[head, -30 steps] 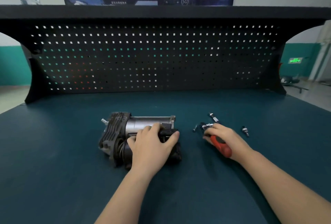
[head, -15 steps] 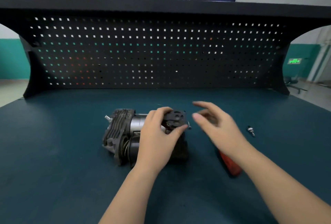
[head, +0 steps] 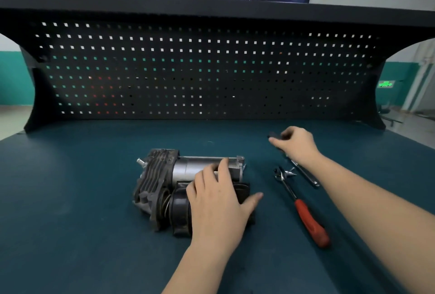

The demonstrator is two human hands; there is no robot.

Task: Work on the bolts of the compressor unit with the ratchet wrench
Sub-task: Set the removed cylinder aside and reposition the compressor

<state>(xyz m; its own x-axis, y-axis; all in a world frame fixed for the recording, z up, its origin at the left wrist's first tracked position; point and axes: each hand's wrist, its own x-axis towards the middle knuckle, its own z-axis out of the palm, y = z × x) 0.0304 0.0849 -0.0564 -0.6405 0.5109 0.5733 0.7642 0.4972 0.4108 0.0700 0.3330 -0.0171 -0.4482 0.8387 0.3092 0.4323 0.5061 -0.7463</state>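
Observation:
The compressor unit, dark and finned with a silver cylinder, lies on the green bench top. My left hand rests on its right half, fingers laid over the top and thumb spread to the right. Farther back and to the right, my right hand pinches a small black part just above the bench. The ratchet wrench, red-handled, lies loose on the bench between my arms, its head pointing away from me. Loose bolts sit beside the wrench head.
A silver rod-like piece lies just under my right wrist. A black pegboard walls off the back of the bench. Open floor shows past the bench's right edge.
My right hand left the wrench on the bench, reached to the compressor's end, and carried a black part away to the back right. My left hand has flattened onto the compressor.

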